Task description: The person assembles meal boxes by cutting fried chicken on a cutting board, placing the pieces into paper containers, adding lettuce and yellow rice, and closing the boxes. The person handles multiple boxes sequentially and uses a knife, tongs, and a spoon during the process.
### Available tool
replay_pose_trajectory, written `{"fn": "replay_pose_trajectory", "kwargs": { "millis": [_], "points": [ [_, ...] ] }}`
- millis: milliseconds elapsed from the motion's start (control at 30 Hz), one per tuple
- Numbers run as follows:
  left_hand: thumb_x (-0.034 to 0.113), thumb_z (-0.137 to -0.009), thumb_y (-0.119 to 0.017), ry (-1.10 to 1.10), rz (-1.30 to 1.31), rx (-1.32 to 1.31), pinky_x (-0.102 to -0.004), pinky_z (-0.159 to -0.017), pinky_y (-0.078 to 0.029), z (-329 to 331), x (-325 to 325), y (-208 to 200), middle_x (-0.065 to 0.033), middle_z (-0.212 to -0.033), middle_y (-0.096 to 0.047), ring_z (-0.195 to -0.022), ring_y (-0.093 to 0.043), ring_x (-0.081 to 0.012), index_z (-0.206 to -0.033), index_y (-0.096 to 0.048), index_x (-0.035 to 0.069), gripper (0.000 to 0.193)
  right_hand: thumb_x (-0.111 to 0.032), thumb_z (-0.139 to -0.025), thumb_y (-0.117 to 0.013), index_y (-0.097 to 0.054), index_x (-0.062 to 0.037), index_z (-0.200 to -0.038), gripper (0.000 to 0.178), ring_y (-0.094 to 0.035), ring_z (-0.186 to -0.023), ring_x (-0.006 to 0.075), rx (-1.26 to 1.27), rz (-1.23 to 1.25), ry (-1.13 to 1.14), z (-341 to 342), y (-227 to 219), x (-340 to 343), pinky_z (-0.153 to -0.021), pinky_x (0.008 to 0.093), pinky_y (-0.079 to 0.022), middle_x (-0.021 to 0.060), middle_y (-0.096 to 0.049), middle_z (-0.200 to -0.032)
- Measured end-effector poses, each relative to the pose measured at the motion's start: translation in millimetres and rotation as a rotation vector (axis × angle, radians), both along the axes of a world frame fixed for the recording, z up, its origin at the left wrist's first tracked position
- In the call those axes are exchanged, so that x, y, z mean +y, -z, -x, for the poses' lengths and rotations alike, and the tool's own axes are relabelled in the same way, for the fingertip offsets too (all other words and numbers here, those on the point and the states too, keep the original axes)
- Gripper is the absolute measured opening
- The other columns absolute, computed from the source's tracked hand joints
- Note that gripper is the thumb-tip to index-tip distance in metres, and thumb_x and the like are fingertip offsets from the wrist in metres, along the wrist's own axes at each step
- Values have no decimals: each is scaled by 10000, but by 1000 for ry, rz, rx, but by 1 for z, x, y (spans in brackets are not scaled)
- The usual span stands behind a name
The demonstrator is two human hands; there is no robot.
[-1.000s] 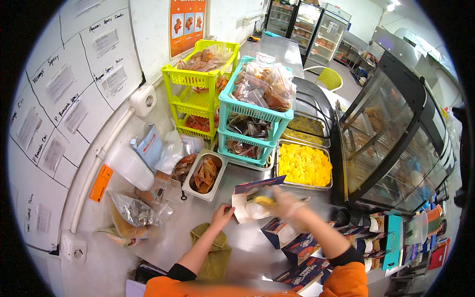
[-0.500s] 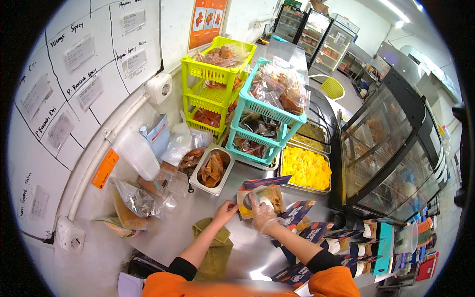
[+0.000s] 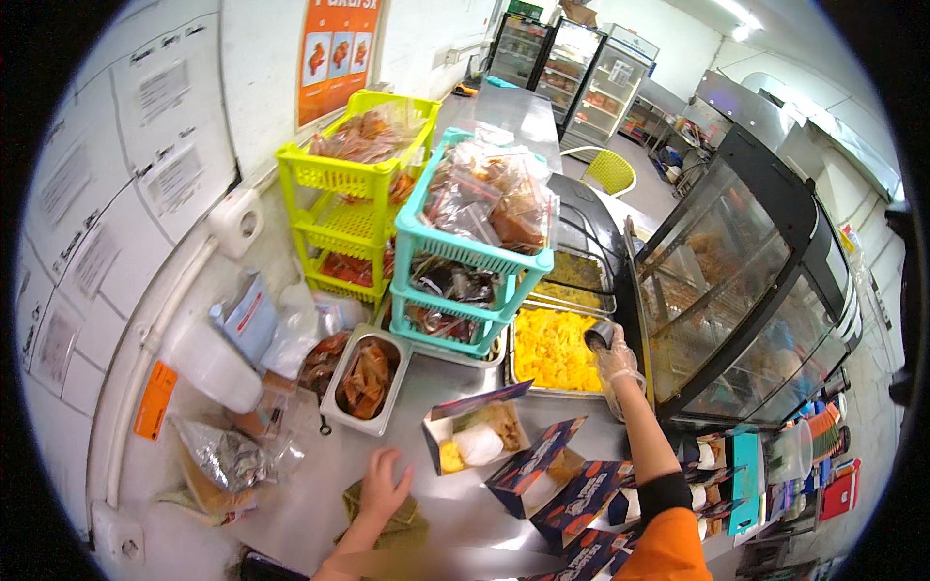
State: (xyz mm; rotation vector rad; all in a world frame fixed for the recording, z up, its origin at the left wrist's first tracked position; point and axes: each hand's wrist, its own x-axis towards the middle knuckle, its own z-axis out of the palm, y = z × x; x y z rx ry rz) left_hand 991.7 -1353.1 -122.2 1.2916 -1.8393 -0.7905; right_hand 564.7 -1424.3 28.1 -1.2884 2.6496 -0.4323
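Evidently, reach governs this layout: with the open meal box (image 3: 441,430) taken as the centre of the dial, the shallow metal tray (image 3: 557,391) of what looks like scrambled egg (image 3: 552,351) is set between one and two o'clock, probably so that only a short swing of the arm is needed. A small dark cup (image 3: 601,335) is gripped by the curled fingers of the gloved right hand (image 3: 618,368) at the tray's right edge; the clear glove is presumably worn because food is handled. By the bare left hand (image 3: 385,484), at eight o'clock, nothing is held: its fingers are loosely spread above the olive towel (image 3: 407,535), apart from the box. Inside the box, a white rice mound (image 3: 479,445) is placed centrally, with a small yellow portion (image 3: 451,457) at eight o'clock and browned food (image 3: 506,422) at one, likely kept apart as separate portions. More dark-blue boxes (image 3: 593,496) are crowded together at four o'clock, perhaps to leave room for this one. Compared with half a second earlier, the cup has been carried from above the box to the egg tray, the left hand has been withdrawn from the box's side, and the box's contents are left uncovered.
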Motion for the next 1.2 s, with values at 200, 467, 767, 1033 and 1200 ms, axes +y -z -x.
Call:
{"fn": "replay_pose_trajectory", "kwargs": {
  "millis": [200, 467, 767, 1033, 1200],
  "points": [
    [155, -742, -652, -46, 119, -328, -461, -869, -369, -20, 31, 7, -159, -1052, -473, -1000, -452, -358, -960, -569, 40, 260, -672, -763, -494, -279, -135, -1381, 846, -575, -1043, 364, 198, -425, 81, 29, 79, -27, -849, 468, -464, 188, -582, -1158],
    [123, -738, -623, -17, 78, -369, -456, -854, -357, -10, 25, 17, -171, -1025, -449, -987, -437, -350, -876, -560, 27, 180, -576, -806, -514, -349, -176, -1332, 681, -612, -987, 315, 150, -529, -28, 10, 104, -42, -801, 440, -476, 155, -625, -1079],
    [114, -745, -610, -32, 88, -331, -451, -852, -355, -10, 24, 21, -167, -1013, -471, -989, -449, -344, -878, -558, 31, 165, -521, -835, -470, -274, -182, -1394, 682, -445, -1160, 320, -311, -332, -31, 44, 76, -35, -949, 426, -357, 172, -440, -1246],
    [97, -780, -572, -58, 78, -371, -432, -851, -351, -6, 25, 26, -159, -1046, -449, -990, -446, -340, -879, -514, 14, 141, -737, -776, -410, -180, -177, -1446, 904, -209, -1343, 287, -1277, 232, 73, 37, 83, -27, -1060, 476, -190, 123, -152, -1497],
    [102, -822, -531, -38, 98, -422, -440, -863, -344, -9, 24, 31, -154, -1040, -437, -976, -444, -342, -870, -504, 16, 102, -685, -740, -541, -209, -106, -1431, 961, -393, -1253, 290, -894, 61, 150, 39, 96, -46, -1017, 378, -311, 166, -345, -1413]
  ]
}}
